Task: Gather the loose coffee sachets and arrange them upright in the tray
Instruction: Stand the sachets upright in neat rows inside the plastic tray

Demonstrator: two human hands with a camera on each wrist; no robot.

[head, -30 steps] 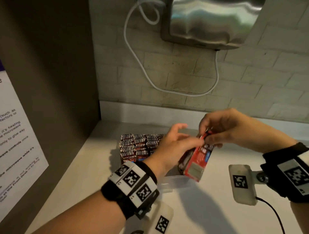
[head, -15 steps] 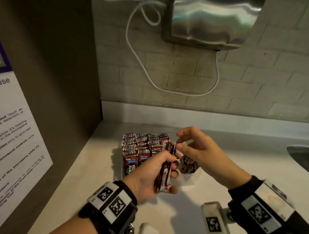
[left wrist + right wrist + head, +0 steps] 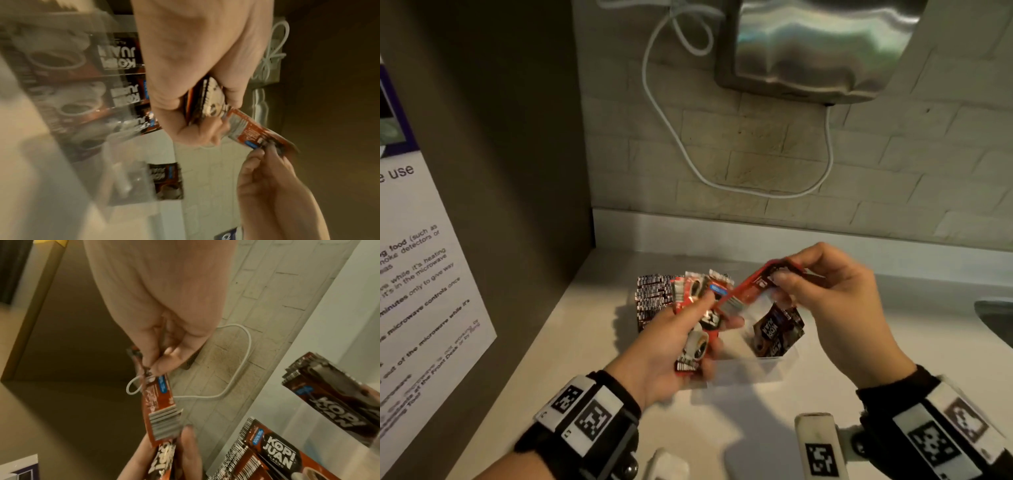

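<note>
Pale countertop (image 3: 571,346) bearing a clear plastic tray (image 3: 774,368) of upright coffee sachets (image 3: 652,294)

On the bench (image 3: 592,342): tray (image 3: 774,368), packed sachets (image 3: 654,294) standing in its left part, a few leaning sachets (image 3: 777,330) in its right. Above the tray: left hand (image 3: 664,346) gripping a bundle (image 3: 697,339); right hand (image 3: 835,301) pinching one sachet (image 3: 748,286). Behind, on the wall: dryer (image 3: 815,44) and cable (image 3: 671,126).
</note>
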